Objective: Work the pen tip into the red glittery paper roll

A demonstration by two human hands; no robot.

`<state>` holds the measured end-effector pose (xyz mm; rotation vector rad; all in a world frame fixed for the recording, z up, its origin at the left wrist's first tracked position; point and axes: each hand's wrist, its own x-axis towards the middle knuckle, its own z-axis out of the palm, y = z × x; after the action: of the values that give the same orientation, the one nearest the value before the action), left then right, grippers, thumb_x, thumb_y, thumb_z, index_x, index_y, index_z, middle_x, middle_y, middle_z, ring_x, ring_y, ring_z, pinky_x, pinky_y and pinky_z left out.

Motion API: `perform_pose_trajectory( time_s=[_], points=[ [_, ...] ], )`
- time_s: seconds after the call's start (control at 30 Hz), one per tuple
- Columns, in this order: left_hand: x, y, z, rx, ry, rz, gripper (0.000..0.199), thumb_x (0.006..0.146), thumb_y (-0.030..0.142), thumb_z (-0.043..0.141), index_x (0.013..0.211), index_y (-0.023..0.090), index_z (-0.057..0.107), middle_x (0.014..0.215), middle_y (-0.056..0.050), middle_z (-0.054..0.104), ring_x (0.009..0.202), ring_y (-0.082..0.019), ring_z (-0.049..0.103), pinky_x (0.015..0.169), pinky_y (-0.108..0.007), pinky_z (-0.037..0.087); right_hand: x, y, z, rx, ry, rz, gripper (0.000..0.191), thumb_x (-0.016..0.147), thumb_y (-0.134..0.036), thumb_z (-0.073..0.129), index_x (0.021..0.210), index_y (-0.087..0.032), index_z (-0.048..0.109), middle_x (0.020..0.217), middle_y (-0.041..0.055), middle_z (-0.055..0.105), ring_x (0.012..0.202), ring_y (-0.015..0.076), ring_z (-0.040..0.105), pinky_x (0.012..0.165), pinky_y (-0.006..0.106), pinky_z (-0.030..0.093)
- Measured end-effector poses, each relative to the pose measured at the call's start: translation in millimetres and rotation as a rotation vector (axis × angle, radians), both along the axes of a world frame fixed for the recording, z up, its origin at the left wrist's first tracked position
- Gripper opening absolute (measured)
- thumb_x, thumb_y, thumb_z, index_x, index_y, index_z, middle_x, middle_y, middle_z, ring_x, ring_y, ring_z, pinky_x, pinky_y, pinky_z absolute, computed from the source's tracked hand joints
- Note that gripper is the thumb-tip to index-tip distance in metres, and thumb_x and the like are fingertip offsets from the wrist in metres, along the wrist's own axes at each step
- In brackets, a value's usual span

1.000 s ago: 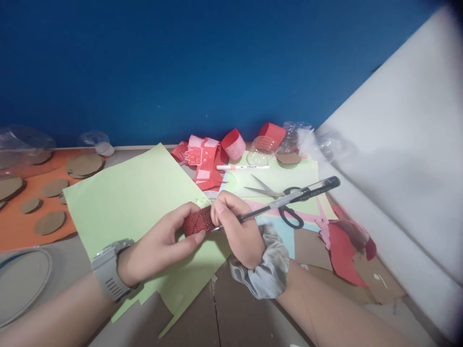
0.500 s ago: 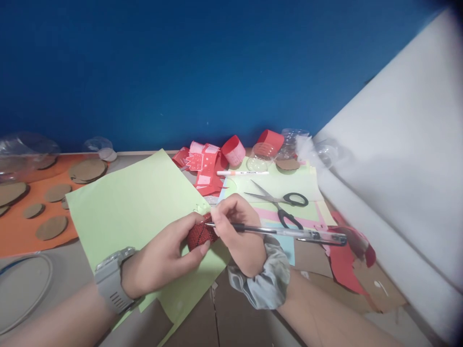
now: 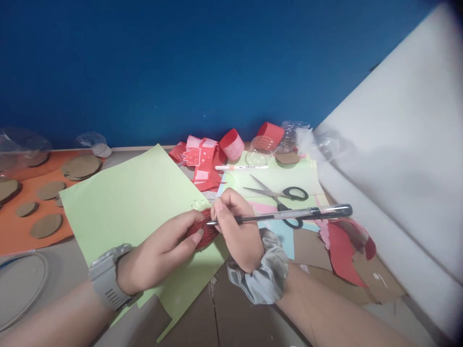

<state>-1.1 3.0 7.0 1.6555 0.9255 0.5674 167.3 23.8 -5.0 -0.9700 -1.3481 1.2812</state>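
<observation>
My left hand [image 3: 164,250], wearing a grey watch [image 3: 110,274], grips a small red piece [image 3: 208,236] with a dark criss-cross pattern between thumb and fingers. A pale green jagged top [image 3: 200,205] shows at its upper edge. In my right hand [image 3: 237,229], with a grey scrunchie [image 3: 262,270] at the wrist, is a clear-barrelled pen [image 3: 296,213] with black parts. Its tip points left over the red piece; whether it touches is hard to tell. Beneath both hands lies a large light green sheet [image 3: 123,197].
Black-handled scissors [image 3: 278,193] lie open beyond my right hand, near a white marker [image 3: 242,167]. Red paper pieces [image 3: 208,164] and clear plastic cups [image 3: 260,150] stand along the blue wall. Cardboard discs [image 3: 81,166] rest on orange paper [image 3: 21,236] at left; red scraps [image 3: 343,255] lie right.
The pen's far end has swung upward, so it now slopes up to the right. The red piece has turned slightly in my left fingers. The view has shifted a little.
</observation>
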Motion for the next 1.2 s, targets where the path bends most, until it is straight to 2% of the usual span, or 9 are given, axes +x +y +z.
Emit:
perform_pose_trajectory(
  time_s=[0.17, 0.37, 0.73, 1.03, 1.2],
  points=[
    [1.8, 1.7, 2.6, -0.027, -0.043, -0.008, 0.018, 0.102, 0.024, 0.033, 0.094, 0.017, 0.048, 0.083, -0.001, 0.046, 0.074, -0.015, 0.042, 0.069, -0.027, 0.038, 1.0, -0.4, -0.4, -0.002, 0.024, 0.008, 0.031, 0.095, -0.030, 0.046, 0.067, -0.021, 0.037, 0.059, -0.0068, 0.033, 0.052, 0.0086, 0.032, 0.051, 0.025, 0.029],
    [3.3, 0.0, 4.9, -0.060, -0.121, 0.003, 0.028, 0.105, 0.030, 0.028, 0.087, 0.018, 0.046, 0.079, 0.000, 0.041, 0.072, -0.015, 0.038, 0.068, -0.028, 0.036, 0.6, 0.1, 0.6, -0.022, 0.031, 0.012, 0.032, 0.095, -0.031, 0.047, 0.066, -0.021, 0.036, 0.059, -0.0069, 0.032, 0.051, 0.0086, 0.032, 0.050, 0.026, 0.028],
    [3.2, 0.7, 2.5, -0.037, -0.120, -0.007, 0.027, 0.105, 0.027, 0.029, 0.084, 0.018, 0.043, 0.078, 0.001, 0.040, 0.070, -0.014, 0.036, 0.066, -0.026, 0.034, 1.6, -0.9, 0.0, -0.008, 0.028, 0.028, 0.031, 0.094, -0.031, 0.047, 0.067, -0.022, 0.037, 0.058, -0.0069, 0.033, 0.051, 0.0091, 0.032, 0.050, 0.026, 0.028],
    [0.5, -1.1, 0.0, -0.035, -0.068, 0.023, 0.029, 0.105, 0.033, 0.025, 0.091, 0.018, 0.045, 0.090, -0.004, 0.050, 0.083, -0.018, 0.045, 0.075, -0.031, 0.037, -0.3, -1.9, 0.1, -0.001, 0.035, 0.009, 0.030, 0.094, -0.033, 0.049, 0.068, -0.022, 0.038, 0.058, -0.0068, 0.034, 0.051, 0.0088, 0.032, 0.049, 0.026, 0.028],
    [2.7, -0.2, 0.6, 0.032, -0.015, 0.015, 0.030, 0.105, 0.033, 0.025, 0.085, 0.019, 0.043, 0.082, -0.002, 0.045, 0.088, -0.020, 0.048, 0.076, -0.031, 0.038, 0.1, -3.1, 0.1, 0.035, 0.004, -0.023, 0.029, 0.093, -0.031, 0.050, 0.068, -0.021, 0.040, 0.058, -0.0066, 0.037, 0.052, 0.0083, 0.034, 0.050, 0.025, 0.030]
  ],
)
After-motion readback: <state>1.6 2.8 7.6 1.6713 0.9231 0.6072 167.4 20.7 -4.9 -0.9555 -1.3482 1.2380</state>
